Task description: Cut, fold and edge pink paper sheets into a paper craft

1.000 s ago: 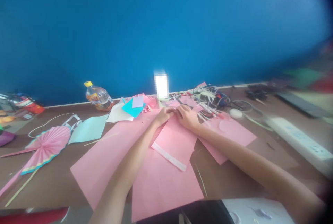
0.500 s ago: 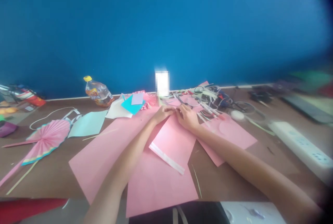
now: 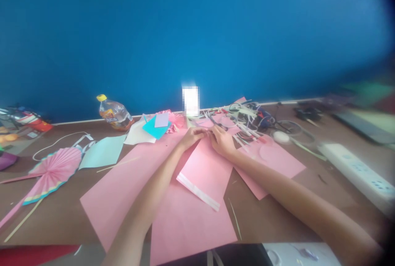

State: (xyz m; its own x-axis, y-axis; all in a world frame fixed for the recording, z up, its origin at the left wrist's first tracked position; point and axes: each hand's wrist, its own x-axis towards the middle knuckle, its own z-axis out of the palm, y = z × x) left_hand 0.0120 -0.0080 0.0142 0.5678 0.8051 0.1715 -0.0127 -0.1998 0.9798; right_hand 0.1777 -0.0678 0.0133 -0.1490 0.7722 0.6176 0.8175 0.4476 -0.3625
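Both arms reach forward over pink paper sheets [image 3: 129, 183] spread on a brown table [image 3: 61, 216]. My left hand [image 3: 191, 136] and my right hand [image 3: 221, 140] meet at the far edge of a smaller pink sheet [image 3: 207, 167] that has a white strip [image 3: 198, 191] along its near edge. The fingers of both hands are curled and pinched on that sheet's far edge, fingertips almost touching.
A folded pink paper fan [image 3: 52, 171] lies at the left. A bottle [image 3: 115, 113], teal and pale paper pieces [image 3: 156, 128] and a tangle of strips and cables [image 3: 249, 120] lie along the blue wall. A white power strip [image 3: 354, 169] runs at the right.
The view has shifted slightly; both hands stay pinched on the far edge of the small pink sheet, with only small finger movement.
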